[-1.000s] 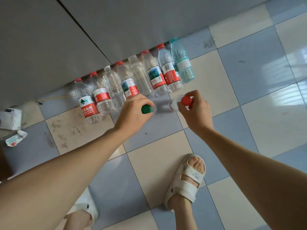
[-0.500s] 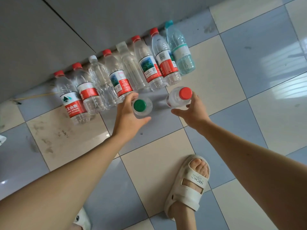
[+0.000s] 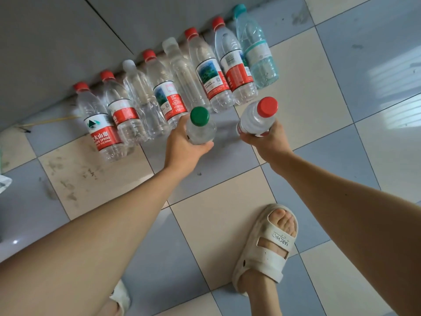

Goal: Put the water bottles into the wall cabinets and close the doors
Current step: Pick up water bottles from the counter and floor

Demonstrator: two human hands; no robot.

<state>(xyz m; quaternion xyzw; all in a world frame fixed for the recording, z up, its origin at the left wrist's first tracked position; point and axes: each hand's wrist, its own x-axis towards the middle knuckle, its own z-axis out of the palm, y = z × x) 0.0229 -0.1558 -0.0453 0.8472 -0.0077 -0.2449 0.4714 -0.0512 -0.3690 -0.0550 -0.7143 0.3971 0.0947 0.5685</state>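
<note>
While both arms reach down toward the floor, each hand holds one bottle, caps pointing up at the camera.
Sandal (image 3: 266, 249): white, on the right foot, flat on a cream tile, nearest the camera.
Left hand (image 3: 182, 149): fingers and thumb curled round the green-capped bottle (image 3: 200, 126), gripping its body below the shoulder.
Right hand (image 3: 267, 142): fingers wrapped round the red-capped bottle (image 3: 258, 117); fingertips hidden behind it, thumb not clearly seen.
Held bottles: side by side, apart from each other, above the blue and cream tiled floor (image 3: 227, 220).
Row of bottles (image 3: 173, 87): eight more stand on the floor beyond the hands, close together along the foot of the grey cabinet front (image 3: 57, 37).
Row caps: five red, two pale, one teal at the far right end.
Cabinet doors: only closed grey panels with a seam show.
</note>
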